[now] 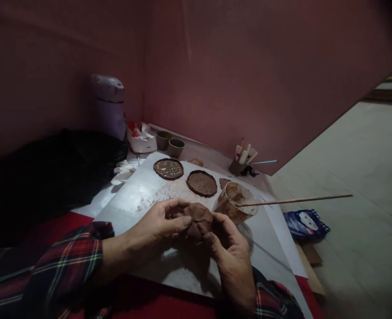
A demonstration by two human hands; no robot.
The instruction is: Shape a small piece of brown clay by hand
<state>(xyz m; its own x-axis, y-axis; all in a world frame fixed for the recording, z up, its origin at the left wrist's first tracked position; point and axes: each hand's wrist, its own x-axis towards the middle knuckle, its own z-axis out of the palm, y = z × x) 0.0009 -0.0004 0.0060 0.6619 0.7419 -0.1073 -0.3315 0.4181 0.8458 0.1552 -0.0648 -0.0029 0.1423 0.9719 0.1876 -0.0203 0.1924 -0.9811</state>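
A lump of brown clay (200, 218) is held just above a white sheet (139, 195). My left hand (159, 223) grips it from the left, thumb pressed on its top. My right hand (227, 248) closes on it from below and the right. Right behind the lump stands a clear plastic cup (235, 203) smeared with brown slip, with a long thin wooden stick (299, 200) resting in it and pointing right. Two flat clay discs lie farther back on the sheet: a dotted one (168, 169) and a plain one (201, 183).
Two small green cups (170, 144) stand at the back near a white packet (142, 139) and a lilac container (108, 105). A holder with tools (242, 160) sits by the pink wall. A blue packet (305, 225) lies on the floor at right. Dark cloth fills the left.
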